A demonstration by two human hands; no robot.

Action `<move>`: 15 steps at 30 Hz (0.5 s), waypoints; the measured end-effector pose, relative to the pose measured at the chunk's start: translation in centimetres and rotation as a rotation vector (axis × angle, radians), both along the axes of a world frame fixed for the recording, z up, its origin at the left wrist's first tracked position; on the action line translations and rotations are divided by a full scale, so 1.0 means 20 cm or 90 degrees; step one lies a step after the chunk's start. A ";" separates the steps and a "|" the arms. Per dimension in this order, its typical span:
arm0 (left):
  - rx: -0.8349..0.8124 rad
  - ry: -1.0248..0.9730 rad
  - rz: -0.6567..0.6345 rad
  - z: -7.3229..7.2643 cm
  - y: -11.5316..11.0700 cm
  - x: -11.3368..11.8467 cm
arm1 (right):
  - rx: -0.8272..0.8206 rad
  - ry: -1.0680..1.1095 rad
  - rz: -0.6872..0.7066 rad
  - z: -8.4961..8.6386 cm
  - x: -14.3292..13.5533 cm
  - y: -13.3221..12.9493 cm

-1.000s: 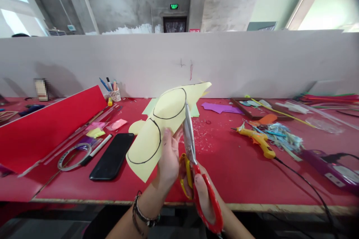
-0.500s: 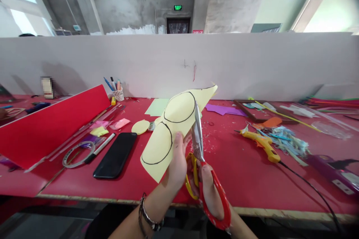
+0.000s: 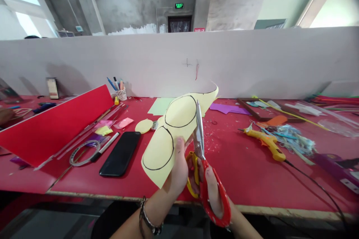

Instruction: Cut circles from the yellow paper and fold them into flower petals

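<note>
My left hand [image 3: 179, 168] grips a pale yellow paper sheet [image 3: 185, 132] by its lower right edge, thumb on top and the other fingers behind it. Black marker ovals are drawn on the sheet, and its far end curls up. In my right hand [image 3: 211, 185] is a pair of scissors [image 3: 199, 134] with one red and one yellow handle, my thumb through the red loop. The blades point up and away, at the sheet's right edge beside the upper oval. How far the blades are apart is hard to tell.
Left of the paper lie a black phone [image 3: 120, 154], a marker [image 3: 105, 147], a tape roll [image 3: 84, 153] and a yellow paper disc [image 3: 144, 126]. A red board [image 3: 61, 123] stands farther left. At right are a yellow glue gun [image 3: 265, 142], purple paper [image 3: 228, 108] and a wooden tray [image 3: 291, 119].
The camera view has shifted slightly. Both hands keep hold of the paper and scissors, and the sheet's far tip curls a little differently. The scissors stay at its right edge.
</note>
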State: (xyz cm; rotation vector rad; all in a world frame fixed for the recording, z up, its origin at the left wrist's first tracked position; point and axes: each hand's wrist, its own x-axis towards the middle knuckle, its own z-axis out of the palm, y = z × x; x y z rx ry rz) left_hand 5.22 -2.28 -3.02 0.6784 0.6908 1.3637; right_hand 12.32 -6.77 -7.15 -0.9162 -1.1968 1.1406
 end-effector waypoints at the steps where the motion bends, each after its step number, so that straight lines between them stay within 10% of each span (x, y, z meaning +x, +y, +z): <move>1: -0.001 0.002 0.000 0.00 0.00 0.00 | -0.001 0.021 -0.007 -0.01 0.00 0.00; 15: 0.018 -0.025 -0.118 0.02 -0.03 0.03 | -0.009 0.036 0.014 -0.04 0.01 0.00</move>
